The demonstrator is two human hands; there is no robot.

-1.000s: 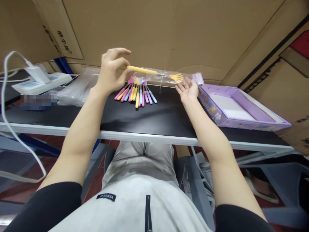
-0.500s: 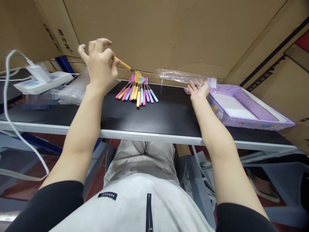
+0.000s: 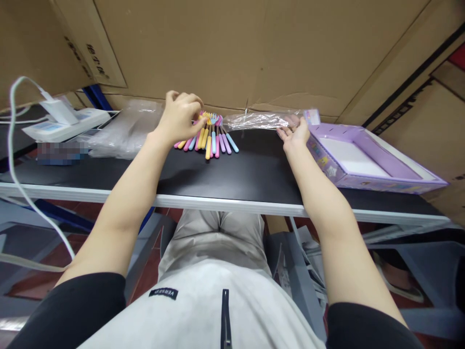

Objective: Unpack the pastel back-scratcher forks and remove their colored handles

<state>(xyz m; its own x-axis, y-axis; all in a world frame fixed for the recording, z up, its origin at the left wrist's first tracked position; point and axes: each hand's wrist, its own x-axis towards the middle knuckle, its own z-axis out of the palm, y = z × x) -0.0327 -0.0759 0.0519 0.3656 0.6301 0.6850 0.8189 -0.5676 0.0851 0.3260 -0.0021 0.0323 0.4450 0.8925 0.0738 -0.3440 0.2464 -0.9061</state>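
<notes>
Resting at the far right of the black worktop (image 3: pixel 232 174) from where I stand is a purple box (image 3: pixel 392 183), its top open and its white floor showing between the raised walls. Its near left corner is partly covered by the right wrist. The right hand (image 3: pixel 295 132), half open with fingers spread and palm turned up, has hold of a clear sleeve (image 3: pixel 259 120) near its printed tag (image 3: pixel 311 117). Glare runs along the film, and some of the fingers show only dimly through it.

At the middle lie the claw-headed sticks (image 3: pixel 213 144), fanned with handles toward the person, in pink, yellow, blue and lilac. The left hand (image 3: pixel 187 116) is bent over their heads, hiding several; fingers are curled close to a yellow head, but I can't tell whether they grip it. Behind the left forearm sits a heap of clear bags (image 3: pixel 121 133), its near right side covered, whatever they contain unreadable. Left of that, next to the power strip (image 3: pixel 87 121), a blurred-out item (image 3: pixel 60 152) can't be made out.
</notes>
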